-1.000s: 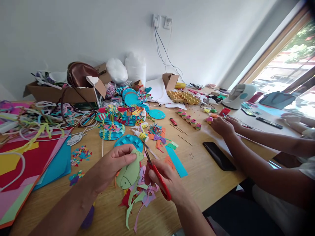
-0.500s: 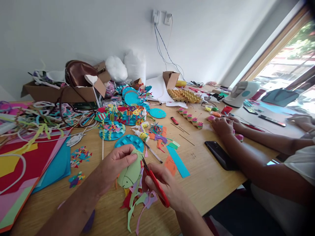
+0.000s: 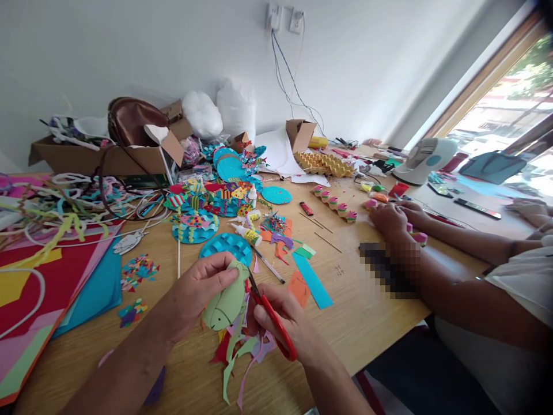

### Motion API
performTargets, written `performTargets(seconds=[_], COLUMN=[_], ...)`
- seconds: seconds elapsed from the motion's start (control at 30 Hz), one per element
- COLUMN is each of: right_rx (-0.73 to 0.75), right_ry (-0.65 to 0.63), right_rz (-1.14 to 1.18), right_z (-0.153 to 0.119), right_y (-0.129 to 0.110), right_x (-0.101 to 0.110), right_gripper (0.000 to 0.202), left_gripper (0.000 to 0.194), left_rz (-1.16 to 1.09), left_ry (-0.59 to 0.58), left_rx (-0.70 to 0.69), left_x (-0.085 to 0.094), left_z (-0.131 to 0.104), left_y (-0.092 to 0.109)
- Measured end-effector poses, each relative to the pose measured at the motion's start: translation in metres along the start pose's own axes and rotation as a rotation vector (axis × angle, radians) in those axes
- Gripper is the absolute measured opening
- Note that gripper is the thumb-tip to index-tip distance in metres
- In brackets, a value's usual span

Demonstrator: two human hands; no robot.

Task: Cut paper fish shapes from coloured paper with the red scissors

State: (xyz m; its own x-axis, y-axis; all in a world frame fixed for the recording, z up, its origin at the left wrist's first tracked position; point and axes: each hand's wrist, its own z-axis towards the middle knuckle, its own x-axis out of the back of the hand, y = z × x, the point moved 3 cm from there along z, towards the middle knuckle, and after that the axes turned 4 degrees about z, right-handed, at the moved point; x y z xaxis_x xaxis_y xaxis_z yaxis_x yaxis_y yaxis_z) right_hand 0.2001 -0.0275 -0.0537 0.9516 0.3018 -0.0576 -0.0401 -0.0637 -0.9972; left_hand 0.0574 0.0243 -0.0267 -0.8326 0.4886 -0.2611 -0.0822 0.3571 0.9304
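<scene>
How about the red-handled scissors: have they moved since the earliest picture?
Yes: the scissors have shifted slightly nearer the camera; their tips are now farther from the front glue bottle, which lies on its side.

- From here I make out the green fish (image 3: 223, 308), lower centre, as matt, smooth paper.
- The scissors (image 3: 279, 326) look to me like dark metal and glossy red plastic.
- The table (image 3: 341, 340) reads as smooth wood, faintly shiny.
- Upper left: glossy, leather-like brown bag (image 3: 136, 124); dull cardboard box (image 3: 93, 161).
- Above centre: rough, matt egg tray (image 3: 324, 165).
</scene>
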Motion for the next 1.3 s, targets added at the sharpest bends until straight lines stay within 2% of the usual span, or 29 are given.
performTargets(seconds=[0.5, 0.83, 0.93, 1.13, 1.3], right_rx=[0.004, -0.017, -0.01, 0.019, 0.028], right_ry=[-0.025, -0.001, -0.004, 0.009, -0.001], right_rz=[0.062, 0.185, 0.181, 0.235, 0.304], right_z=[0.0, 0.001, 0.0, -0.001, -0.001], right_y=[0.005, 0.01, 0.011, 0.017, 0.022], right_x=[-0.001, -0.007, -0.007, -0.007, -0.011], right_gripper=[0.045, 0.046, 0.048, 0.052, 0.053], left_gripper=[0.022, 0.029, 0.029, 0.027, 0.032], left_rz=[-0.016, 0.081, 0.069, 0.015, -0.021], left_ry=[-0.025, 0.006, 0.025, -0.011, -0.028], left_rx=[0.004, 0.015, -0.001, 0.004, 0.055], left_x=[0.0, -0.013, -0.013, -0.012, -0.013], left_z=[0.004, -0.002, 0.0, 0.003, 0.003], left_y=[-0.008, -0.007, -0.009, -0.012, -0.009])
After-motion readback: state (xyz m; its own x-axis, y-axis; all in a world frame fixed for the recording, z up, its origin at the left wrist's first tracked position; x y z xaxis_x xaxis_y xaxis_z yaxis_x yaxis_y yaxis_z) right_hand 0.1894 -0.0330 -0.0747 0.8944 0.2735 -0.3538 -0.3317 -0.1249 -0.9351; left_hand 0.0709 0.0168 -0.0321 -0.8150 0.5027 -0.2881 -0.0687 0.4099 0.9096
